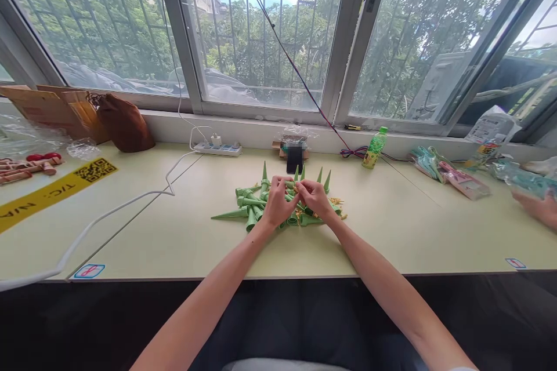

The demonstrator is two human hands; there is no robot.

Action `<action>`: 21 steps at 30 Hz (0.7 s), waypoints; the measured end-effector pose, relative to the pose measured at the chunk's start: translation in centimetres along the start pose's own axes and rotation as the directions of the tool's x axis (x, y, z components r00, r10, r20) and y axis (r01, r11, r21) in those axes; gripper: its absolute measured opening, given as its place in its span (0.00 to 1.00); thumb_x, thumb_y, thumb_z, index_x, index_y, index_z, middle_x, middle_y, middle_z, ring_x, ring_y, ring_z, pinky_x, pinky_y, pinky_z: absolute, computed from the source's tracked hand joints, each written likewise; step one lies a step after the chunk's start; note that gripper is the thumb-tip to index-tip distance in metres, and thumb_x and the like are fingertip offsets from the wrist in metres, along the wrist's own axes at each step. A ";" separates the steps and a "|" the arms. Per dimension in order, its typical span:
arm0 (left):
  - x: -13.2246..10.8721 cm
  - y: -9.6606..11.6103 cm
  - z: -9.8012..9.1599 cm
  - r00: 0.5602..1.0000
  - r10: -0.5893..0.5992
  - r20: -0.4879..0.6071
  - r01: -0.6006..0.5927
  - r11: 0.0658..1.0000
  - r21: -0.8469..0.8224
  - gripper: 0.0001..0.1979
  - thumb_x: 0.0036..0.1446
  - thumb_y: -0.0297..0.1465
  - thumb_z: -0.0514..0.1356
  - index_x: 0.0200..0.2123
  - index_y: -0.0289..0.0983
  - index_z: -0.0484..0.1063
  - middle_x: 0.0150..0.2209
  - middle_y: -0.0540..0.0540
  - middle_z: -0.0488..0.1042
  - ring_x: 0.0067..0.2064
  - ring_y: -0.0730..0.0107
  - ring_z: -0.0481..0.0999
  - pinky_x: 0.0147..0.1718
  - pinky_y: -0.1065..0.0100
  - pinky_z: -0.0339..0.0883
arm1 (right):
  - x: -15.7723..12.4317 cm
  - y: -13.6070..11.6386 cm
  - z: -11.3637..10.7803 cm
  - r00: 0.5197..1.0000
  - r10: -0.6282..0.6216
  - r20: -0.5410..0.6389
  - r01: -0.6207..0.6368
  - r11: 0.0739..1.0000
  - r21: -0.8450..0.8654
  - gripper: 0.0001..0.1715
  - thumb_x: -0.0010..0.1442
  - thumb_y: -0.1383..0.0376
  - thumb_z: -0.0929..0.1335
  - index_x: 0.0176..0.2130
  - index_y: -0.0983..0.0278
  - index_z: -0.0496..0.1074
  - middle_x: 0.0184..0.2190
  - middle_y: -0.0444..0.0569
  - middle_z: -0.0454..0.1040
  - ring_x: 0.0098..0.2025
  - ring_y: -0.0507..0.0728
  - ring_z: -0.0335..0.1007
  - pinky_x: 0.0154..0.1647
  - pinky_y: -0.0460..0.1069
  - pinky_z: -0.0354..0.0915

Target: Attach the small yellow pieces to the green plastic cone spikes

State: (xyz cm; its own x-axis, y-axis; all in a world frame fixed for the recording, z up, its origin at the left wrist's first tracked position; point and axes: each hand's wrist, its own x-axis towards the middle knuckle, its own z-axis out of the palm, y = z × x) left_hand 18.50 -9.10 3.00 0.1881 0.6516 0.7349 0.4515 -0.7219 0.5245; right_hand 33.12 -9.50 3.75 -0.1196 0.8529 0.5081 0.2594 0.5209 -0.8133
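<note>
Left hand [281, 203]: your fingers clamp a green piece [289, 184], seemingly to steady it | Right hand [315, 197]: your fingertips meet there; whether clamped, I can't tell | Green spikes [230, 214]: heaped around your hands on the table [174, 243], presumably for short reach | Phone [295, 160]: behind the heap, likely clear of your work
</note>
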 end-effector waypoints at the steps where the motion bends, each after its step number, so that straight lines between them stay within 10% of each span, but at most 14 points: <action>1: 0.0 0.0 0.0 1.000 0.001 -0.003 -0.001 1.000 -0.007 0.15 0.57 0.32 0.63 0.47 0.38 0.66 0.44 0.44 0.64 0.32 0.74 0.69 0.36 0.65 0.72 | 0.0 0.0 0.0 1.000 0.002 0.005 -0.002 1.000 0.005 0.26 0.63 0.48 0.63 0.23 0.63 0.64 0.14 0.40 0.60 0.18 0.49 0.55 0.20 0.46 0.52; 21: 0.0 -0.2 0.1 0.998 0.031 -0.056 -0.033 0.999 -0.039 0.16 0.55 0.30 0.65 0.47 0.39 0.69 0.43 0.45 0.65 0.36 0.72 0.73 0.39 0.66 0.75 | 0.2 0.5 0.1 0.998 0.047 0.051 -0.053 0.991 0.123 0.24 0.62 0.48 0.64 0.25 0.62 0.65 0.15 0.40 0.61 0.16 0.50 0.57 0.18 0.46 0.54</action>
State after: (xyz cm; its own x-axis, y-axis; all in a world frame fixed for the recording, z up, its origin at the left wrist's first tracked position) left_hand 18.45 -8.92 2.85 0.1528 0.6146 0.7739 0.4102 -0.7519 0.5161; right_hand 33.13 -9.06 3.38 -0.1555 0.8773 0.4542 0.1458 0.4751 -0.8678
